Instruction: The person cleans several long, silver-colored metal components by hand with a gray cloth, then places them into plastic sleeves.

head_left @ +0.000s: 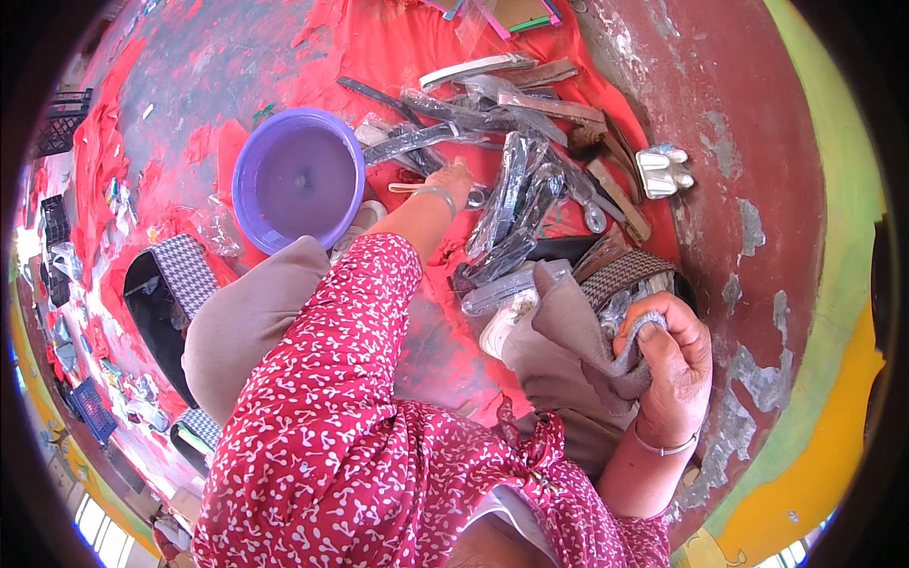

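Right hand (670,364), near right: fingers and thumb pinched tight on a bunched grey cloth (632,364), above the right knee. Silvery bangle (668,447) round the wrist. Just left of the grip, brownish-grey fabric (579,322) hanging in a stiff fold; cannot tell whether joined to the cloth.

Left hand (453,185), farther off, left of centre: stretched out low at the left edge of a heap of plastic-wrapped strips (516,194). Fingertips hidden; cannot tell whether grasping or merely touching. Close by the wrist, a thin tan stick (405,188).

Outward from there: strips, dark, brown and pale, strewn crosswise on a red sheet (379,47), some in clear wrap. At the heap's near right, a brown woven check band (620,276). Right of the heap, a white lobed object (665,172).

Left of the left forearm: round purple basin (244,180), cloudy liquid inside. Nearer and farther left, black bag with houndstooth band (187,273), beside the left knee (248,322).

Far left: black crate (62,123). Near left: blue basket (92,410), among small scattered wrappings.

Along the right: dark-red surface (748,104), paint flaking, then green and yellow bands.
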`<state>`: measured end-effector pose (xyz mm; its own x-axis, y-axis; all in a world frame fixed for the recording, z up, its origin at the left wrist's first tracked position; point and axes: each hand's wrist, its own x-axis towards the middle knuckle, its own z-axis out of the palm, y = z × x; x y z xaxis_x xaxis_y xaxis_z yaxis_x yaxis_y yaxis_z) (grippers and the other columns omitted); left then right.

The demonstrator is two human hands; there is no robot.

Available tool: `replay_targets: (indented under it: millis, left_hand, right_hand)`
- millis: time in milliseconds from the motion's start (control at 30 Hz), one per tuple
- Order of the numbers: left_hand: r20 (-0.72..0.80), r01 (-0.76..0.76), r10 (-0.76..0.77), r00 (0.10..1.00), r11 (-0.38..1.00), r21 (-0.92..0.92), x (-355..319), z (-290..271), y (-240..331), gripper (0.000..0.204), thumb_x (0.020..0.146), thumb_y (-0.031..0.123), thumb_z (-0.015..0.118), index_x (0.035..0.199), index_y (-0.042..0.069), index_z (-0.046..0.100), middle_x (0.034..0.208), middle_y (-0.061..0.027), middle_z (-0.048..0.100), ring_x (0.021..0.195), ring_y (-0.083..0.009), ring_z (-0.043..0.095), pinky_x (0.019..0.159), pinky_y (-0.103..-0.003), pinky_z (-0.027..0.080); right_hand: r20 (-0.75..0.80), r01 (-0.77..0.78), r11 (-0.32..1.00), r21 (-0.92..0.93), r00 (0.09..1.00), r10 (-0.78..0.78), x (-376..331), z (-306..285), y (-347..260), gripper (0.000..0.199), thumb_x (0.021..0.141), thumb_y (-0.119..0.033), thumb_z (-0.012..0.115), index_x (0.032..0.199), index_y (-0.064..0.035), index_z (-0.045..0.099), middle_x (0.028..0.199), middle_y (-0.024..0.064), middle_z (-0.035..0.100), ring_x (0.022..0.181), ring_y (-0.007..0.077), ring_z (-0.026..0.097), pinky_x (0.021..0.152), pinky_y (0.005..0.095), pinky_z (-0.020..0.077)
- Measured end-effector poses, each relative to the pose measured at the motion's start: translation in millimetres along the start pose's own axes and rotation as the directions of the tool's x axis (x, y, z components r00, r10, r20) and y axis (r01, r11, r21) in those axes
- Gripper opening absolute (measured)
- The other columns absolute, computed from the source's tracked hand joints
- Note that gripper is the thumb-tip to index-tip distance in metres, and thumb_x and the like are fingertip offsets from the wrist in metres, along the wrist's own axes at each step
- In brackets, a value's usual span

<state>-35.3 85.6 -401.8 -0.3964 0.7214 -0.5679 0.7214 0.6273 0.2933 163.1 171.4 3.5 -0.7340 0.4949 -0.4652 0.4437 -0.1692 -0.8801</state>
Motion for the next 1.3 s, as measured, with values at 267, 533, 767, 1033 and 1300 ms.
replay_targets:
  millis: [267, 533, 767, 1033, 1300]
  left_hand:
    - [0.097, -0.151, 0.145, 0.985, 0.986, 0.065, -70, -18, 5, 0.036, 0.078, 0.004, 0.047, 0.113, 0.002, 0.052, 0.117, -0.0191, 0.05, 0.103, -0.0297, 0.055, 0.085, -0.038, 0.045]
    - [0.085, 0.191, -0.184, 0.979, 0.695, -0.693, -1, 23, 71, 0.051, 0.07, 0.016, 0.061, 0.117, 0.002, 0.047, 0.12, -0.0243, 0.047, 0.11, -0.0348, 0.049, 0.093, -0.04, 0.039]
    - [0.019, 0.099, -0.117, 0.993, 0.733, -0.673, -37, 17, 140, 0.043, 0.08, 0.004, 0.044, 0.122, 0.003, 0.039, 0.125, -0.0264, 0.037, 0.11, -0.0404, 0.046, 0.093, -0.042, 0.039]
    - [0.107, 0.056, -0.005, 0.994, 0.877, -0.478, -73, -3, 149, 0.053, 0.083, 0.007, 0.037, 0.134, 0.002, 0.023, 0.133, -0.022, 0.031, 0.117, -0.0337, 0.043, 0.097, -0.04, 0.036]
    - [0.155, -0.409, 0.437, 0.886, 0.894, -0.186, -120, 32, 166, 0.051, 0.085, 0.016, 0.036, 0.133, 0.003, 0.024, 0.135, -0.0221, 0.03, 0.111, -0.0278, 0.05, 0.095, -0.038, 0.037]
  right_hand:
    - [0.008, 0.05, 0.998, 0.047, 0.999, -0.05, -18, -3, -2, 0.01, 0.081, -0.004, 0.047, 0.081, 0.0005, 0.056, 0.073, 0.0017, 0.056, 0.065, 0.0071, 0.051, 0.059, 0.0204, 0.0395]
    - [0.011, 0.07, 0.998, 0.004, 0.997, -0.071, -19, -1, -4, 0.01, 0.081, -0.003, 0.047, 0.081, 0.0011, 0.056, 0.073, 0.0021, 0.056, 0.064, 0.0071, 0.051, 0.058, 0.0208, 0.04]
    - [-0.09, 0.05, 0.999, 0.022, 0.995, -0.048, -9, -5, 1, 0.012, 0.077, -0.003, 0.045, 0.079, 0.0018, 0.056, 0.07, 0.0045, 0.056, 0.065, 0.0094, 0.05, 0.061, 0.0216, 0.0394]
    - [-0.1, 0.057, 0.998, 0.022, 0.993, -0.054, -10, -3, 0, 0.011, 0.077, -0.004, 0.046, 0.079, 0.0012, 0.056, 0.069, 0.004, 0.056, 0.063, 0.0091, 0.05, 0.06, 0.0213, 0.0394]
    - [-0.267, 0.232, 0.966, 0.116, 0.944, -0.195, -27, -22, -1, 0.016, 0.077, -0.014, 0.049, 0.074, 0.0014, 0.051, 0.059, 0.0071, 0.05, 0.05, 0.0094, 0.043, 0.047, 0.0204, 0.0321]
